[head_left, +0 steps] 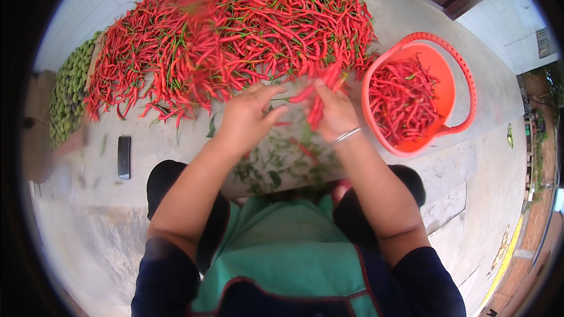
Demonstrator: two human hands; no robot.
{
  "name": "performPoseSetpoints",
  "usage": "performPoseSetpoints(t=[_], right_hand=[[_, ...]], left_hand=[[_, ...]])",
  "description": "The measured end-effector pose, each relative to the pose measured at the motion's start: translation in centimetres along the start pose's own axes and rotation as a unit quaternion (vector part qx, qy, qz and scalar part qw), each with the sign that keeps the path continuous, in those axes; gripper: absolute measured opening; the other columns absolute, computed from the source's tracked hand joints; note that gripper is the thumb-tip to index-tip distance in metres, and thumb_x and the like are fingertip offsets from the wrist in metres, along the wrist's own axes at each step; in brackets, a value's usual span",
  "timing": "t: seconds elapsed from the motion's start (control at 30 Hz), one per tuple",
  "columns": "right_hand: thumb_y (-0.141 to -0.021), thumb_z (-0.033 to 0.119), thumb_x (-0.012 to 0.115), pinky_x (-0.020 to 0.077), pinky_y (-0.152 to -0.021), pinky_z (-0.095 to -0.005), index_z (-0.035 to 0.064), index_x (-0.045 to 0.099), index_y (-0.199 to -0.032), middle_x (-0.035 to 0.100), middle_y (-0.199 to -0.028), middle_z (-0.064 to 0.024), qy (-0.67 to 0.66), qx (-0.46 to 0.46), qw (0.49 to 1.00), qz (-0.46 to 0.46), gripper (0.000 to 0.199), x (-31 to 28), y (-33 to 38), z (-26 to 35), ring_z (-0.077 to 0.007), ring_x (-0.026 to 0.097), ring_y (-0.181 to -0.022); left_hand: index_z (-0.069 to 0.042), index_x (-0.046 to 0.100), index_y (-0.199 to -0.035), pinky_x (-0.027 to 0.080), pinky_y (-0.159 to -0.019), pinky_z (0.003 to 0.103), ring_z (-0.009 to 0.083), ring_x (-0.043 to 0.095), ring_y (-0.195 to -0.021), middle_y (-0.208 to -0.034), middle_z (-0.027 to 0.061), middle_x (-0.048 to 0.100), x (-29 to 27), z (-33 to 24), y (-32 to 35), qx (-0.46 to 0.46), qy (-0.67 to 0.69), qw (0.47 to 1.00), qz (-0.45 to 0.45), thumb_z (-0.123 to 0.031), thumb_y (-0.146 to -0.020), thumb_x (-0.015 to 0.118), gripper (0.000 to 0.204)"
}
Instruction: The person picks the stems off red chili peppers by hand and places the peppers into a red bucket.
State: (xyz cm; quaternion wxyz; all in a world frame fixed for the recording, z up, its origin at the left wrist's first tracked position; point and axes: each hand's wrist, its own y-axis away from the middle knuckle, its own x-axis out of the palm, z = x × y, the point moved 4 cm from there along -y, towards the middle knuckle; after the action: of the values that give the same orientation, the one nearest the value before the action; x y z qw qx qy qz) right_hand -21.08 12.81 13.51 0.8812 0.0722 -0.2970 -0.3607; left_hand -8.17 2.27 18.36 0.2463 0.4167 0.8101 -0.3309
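Note:
My right hand, with a silver bangle at the wrist, is closed round several red chili peppers that stick out past its fingers. One chili points left from this hand, its green stem toward my left hand. The thumb and index finger of my left hand are apart, curved around the space by that stem, and no firm grip shows. Beyond both hands spreads a large heap of red chili peppers, many with green stems. Scattered green stems and leaves lie below my hands.
A red-orange basket with a raised handle stands at the right, partly filled with red chilies. A dark phone lies on the concrete floor at the left. Farther left is a pile of green fruit. My knees flank the scraps.

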Motion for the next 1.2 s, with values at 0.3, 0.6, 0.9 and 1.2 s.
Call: performPoseSetpoints(t=[0.3, 0.6, 0.9, 1.2], right_hand=[[-0.094, 0.026, 0.047, 0.0468, -0.061, -0.0274, 0.0042, 0.054, -0.099, 0.063, -0.089, -0.0083, -0.018, -0.029, 0.999, -0.035, 0.023, 1.1, 1.0, -0.9, -0.0134, 0.058, -0.072], [-0.096, 0.022, 0.043, 0.0461, -0.065, -0.0304, 0.0034, 0.053, -0.104, 0.061, -0.09, -0.0076, -0.133, -0.016, 0.989, -0.063, 0.022, 0.5, 0.4, -0.5, -0.0153, 0.056, -0.077], [-0.095, 0.022, 0.046, 0.0444, -0.057, -0.029, 0.0022, 0.053, -0.094, 0.056, -0.079, -0.0063, -0.179, 0.037, 0.983, 0.035, 0.021, 1.0, 0.6, -0.6, -0.015, 0.053, -0.066], [-0.095, 0.022, 0.046, 0.0406, -0.053, -0.0199, 0.0007, 0.05, -0.106, 0.057, -0.088, -0.0097, -0.203, 0.027, 0.978, -0.025, 0.025, 1.2, 0.5, 0.2, -0.0085, 0.045, -0.06]], left_hand=[[-0.004, 0.059, -0.085, 0.04, -0.054, 0.028, 0.0169, 0.05, -0.059, -0.069, 0.007, 0.054, 1.6, 1.7, 0.4, -0.012, 0.024, 0.999, -0.036, -0.011, -0.081, 0.063, 0.009], [-0.003, 0.06, -0.086, 0.038, -0.06, 0.023, 0.0058, 0.043, -0.065, -0.068, -0.0022, 0.052, 4.5, 3.0, 1.2, -0.21, 0.304, 0.912, 0.177, -0.017, -0.087, 0.06, 0.014], [-0.001, 0.059, -0.084, 0.041, -0.064, 0.027, 0.0164, 0.051, -0.068, -0.075, 0.0063, 0.053, 3.6, 0.3, 1.3, 0.022, 0.212, 0.971, 0.11, -0.013, -0.083, 0.061, 0.012], [-0.003, 0.057, -0.081, 0.043, -0.064, 0.031, 0.0229, 0.053, -0.068, -0.072, 0.0097, 0.052, 4.4, 0.6, 1.8, -0.068, 0.29, 0.943, 0.149, -0.012, -0.08, 0.062, 0.011]])
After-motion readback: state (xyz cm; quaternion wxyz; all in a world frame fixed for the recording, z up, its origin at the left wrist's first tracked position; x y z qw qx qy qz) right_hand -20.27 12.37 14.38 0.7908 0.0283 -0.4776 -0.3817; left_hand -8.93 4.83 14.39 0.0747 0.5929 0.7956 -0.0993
